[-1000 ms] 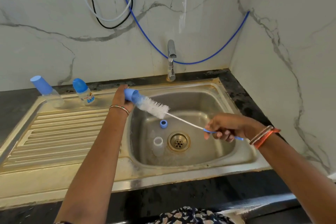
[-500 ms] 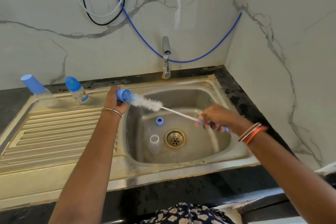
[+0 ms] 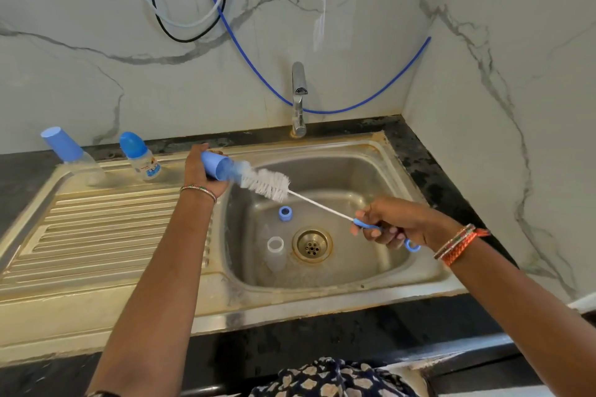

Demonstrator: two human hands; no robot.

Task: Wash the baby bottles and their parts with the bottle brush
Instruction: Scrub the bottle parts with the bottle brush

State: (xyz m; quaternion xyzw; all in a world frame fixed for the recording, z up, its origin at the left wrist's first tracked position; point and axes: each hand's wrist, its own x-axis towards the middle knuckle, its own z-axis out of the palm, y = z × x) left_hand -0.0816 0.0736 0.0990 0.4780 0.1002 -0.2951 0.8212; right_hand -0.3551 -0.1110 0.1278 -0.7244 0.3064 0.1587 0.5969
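Two hands work over the sink: left hand grips a blue cap, right hand pinches the bottle brush handle.

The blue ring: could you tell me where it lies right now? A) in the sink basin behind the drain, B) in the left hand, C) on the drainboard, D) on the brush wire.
A: the blue ring lies on the floor of the sink, behind the drain, apart from the brush and both hands.

bare forearms; thin beaded bangle on left wrist, orange bangles on right; floral-print garment
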